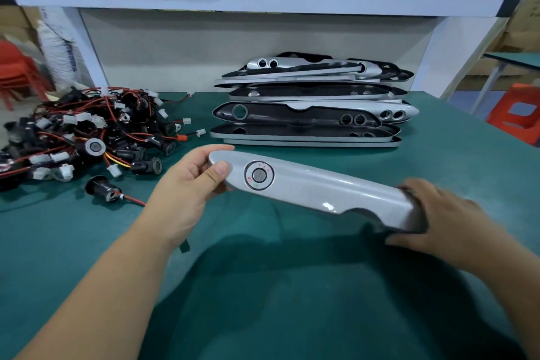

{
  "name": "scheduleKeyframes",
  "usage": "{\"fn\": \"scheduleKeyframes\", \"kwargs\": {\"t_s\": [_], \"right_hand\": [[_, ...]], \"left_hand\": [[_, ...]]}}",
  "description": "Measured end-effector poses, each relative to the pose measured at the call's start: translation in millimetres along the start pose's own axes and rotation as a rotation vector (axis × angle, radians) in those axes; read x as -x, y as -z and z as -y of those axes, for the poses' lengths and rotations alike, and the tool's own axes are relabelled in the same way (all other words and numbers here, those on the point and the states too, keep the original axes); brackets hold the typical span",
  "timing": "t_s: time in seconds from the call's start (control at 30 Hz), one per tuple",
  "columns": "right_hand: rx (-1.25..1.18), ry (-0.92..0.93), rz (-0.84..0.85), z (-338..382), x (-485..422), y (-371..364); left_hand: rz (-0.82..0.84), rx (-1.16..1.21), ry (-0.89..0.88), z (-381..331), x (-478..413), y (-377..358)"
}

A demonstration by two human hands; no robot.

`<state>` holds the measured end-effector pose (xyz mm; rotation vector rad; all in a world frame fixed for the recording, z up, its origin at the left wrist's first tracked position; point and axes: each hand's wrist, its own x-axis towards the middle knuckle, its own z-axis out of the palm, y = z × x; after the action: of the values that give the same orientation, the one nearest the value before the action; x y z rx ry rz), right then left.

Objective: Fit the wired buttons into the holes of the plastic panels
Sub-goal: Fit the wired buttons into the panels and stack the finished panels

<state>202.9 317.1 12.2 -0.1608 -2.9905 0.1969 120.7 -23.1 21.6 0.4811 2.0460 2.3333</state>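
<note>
Holds long glossy silver plastic panel [336,188] at both ends, pinched by fingers of left hand [187,184], clasped by right hand [438,213]; likely light, stiff, slippery.

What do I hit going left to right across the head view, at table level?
In order: pile of wired buttons → left hand → silver panel held at both ends → right hand. The stack of panels behind spans the same width as the held one, so it's left out.
</note>
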Motion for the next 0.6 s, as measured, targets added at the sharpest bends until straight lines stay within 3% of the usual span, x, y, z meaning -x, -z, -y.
{"fn": "scheduleKeyframes", "kwargs": {"t_s": [0.17,0.23,0.33,0.6], "right_hand": [[-0.281,-0.254,-0.1,-76,24,-9],[-0.344,-0.255,-0.18,-86,29,-12],[-0.385,-0.22,-0.296,-83,32,-14],[-0.279,-0.177,-0.352,-80,34,-12]], "left_hand": [[-0.047,-0.097,0.028,7,-1,-3],[-0.043,-0.108,0.045,13,1,-10],[-0.112,-0.343,0.069,22,3,-17],[-0.269,-0.478,0.039,26,4,-26]]}}
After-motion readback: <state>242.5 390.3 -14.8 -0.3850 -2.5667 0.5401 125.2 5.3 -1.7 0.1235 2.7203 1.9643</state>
